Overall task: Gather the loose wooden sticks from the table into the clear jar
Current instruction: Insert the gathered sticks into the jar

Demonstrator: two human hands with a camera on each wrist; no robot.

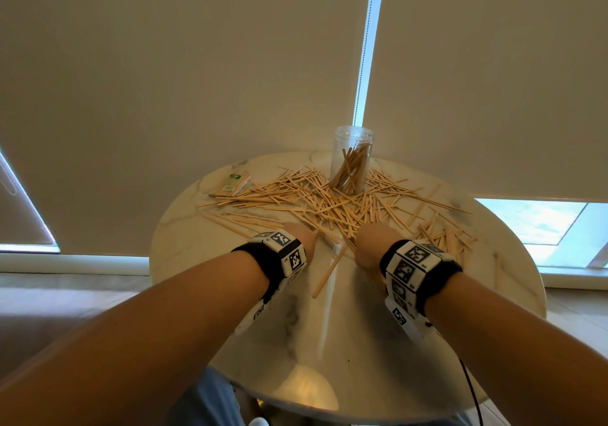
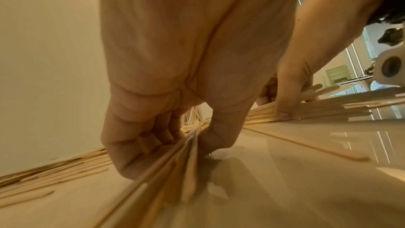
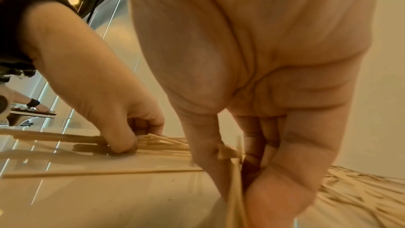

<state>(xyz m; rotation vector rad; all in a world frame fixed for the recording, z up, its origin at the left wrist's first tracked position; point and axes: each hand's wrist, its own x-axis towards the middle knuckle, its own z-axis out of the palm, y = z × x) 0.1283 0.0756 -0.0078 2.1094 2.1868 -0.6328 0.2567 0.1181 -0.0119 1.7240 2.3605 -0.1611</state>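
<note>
A clear jar (image 1: 352, 159) stands upright at the far side of the round marble table (image 1: 362, 343), with several wooden sticks inside. Many loose wooden sticks (image 1: 316, 202) lie scattered in front of and around it. My left hand (image 1: 304, 233) is down at the near edge of the pile; in the left wrist view its thumb and curled fingers pinch a bundle of sticks (image 2: 186, 155). My right hand (image 1: 370, 241) is beside it; the right wrist view shows it gripping another bundle of sticks (image 3: 235, 179) between thumb and fingers.
A small wrapped packet of sticks (image 1: 232, 184) lies at the table's far left. One single stick (image 1: 329, 269) lies apart between my wrists. Roller blinds hang behind the table. The table's near half is bare marble.
</note>
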